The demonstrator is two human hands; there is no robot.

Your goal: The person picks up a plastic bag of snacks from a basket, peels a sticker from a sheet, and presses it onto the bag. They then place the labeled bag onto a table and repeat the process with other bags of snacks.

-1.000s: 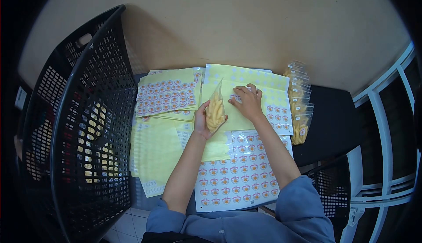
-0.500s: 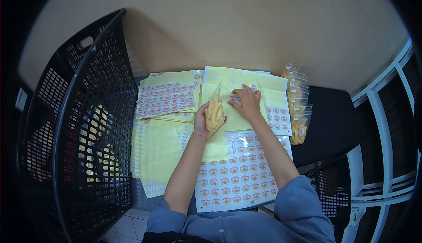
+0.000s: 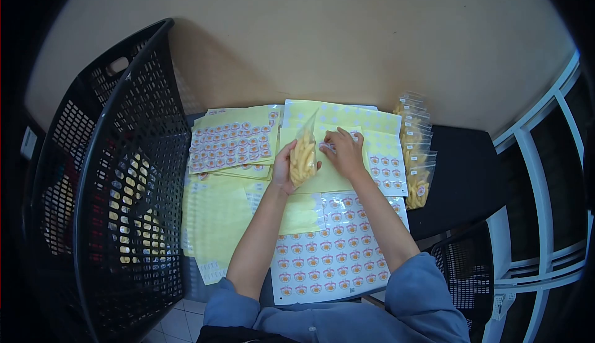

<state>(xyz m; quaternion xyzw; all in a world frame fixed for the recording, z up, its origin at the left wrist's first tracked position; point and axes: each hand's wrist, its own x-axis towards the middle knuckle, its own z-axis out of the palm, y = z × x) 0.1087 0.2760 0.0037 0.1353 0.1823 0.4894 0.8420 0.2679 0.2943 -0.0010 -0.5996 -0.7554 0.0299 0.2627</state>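
Observation:
My left hand [image 3: 285, 168] is wrapped round a clear plastic bag [image 3: 303, 160] of pale yellow, stick-shaped snacks, its pointed top tilted up and to the right. Just right of the bag, my right hand [image 3: 344, 153] rests over a yellow backing sheet [image 3: 328, 182]. Its fingers are bent and apart, with thumb and forefinger on either side of small round stickers [image 3: 328, 147] on that sheet. Part of the stickers is hidden under the fingers. Another sheet of round pink-and-orange stickers [image 3: 322, 259] lies in front, below my forearms.
At left stands a tall black basket [image 3: 133, 157] with yellow packs behind its mesh. Sticker sheets [image 3: 232, 141] and yellow backing sheets [image 3: 217, 219] cover the table's left side. A row of filled bags [image 3: 416, 157] lies along the right, beside the black tabletop [image 3: 462, 169].
My right hand has shifted slightly left and its fingers have drawn in over the stickers. My left hand keeps the bag in about the same place. The whole view has moved slightly.

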